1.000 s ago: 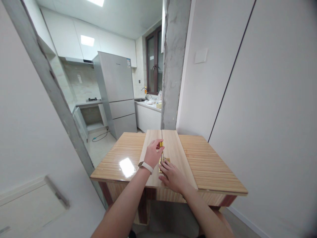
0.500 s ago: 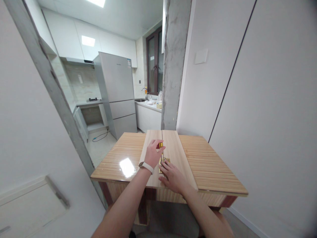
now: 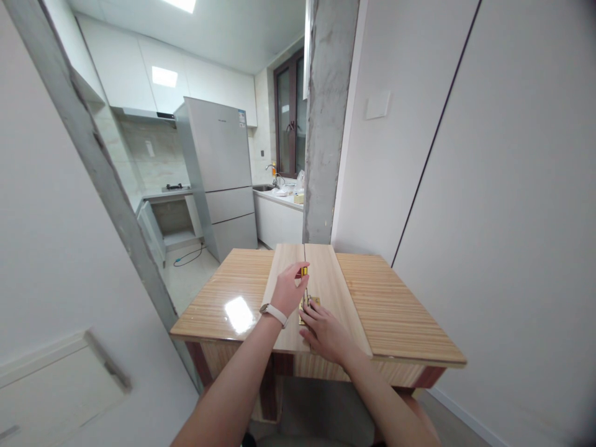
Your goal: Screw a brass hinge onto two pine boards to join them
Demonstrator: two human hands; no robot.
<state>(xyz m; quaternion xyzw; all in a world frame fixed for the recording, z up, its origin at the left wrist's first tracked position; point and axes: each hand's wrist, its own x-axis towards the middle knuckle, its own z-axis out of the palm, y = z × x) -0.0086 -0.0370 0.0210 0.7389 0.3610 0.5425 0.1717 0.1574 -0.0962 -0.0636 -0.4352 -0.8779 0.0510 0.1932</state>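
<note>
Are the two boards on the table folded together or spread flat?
Spread flat: the boards lie side by side on the table, seam visible between them, brass hinge across it by the right hand.

Head camera looks forward, down over table [image 3: 395,316].

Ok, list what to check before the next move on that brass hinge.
1. The two boards lie flat, side by side on the table: ok.
2. The brass hinge sits over the seam between them: ok.
3. The right hand presses flat on the hinge: ok.
4. The left hand is closed around the yellow-handled tool: ok.
5. Tool tip seated in a screw: cannot tell, the hands hide it.
</note>
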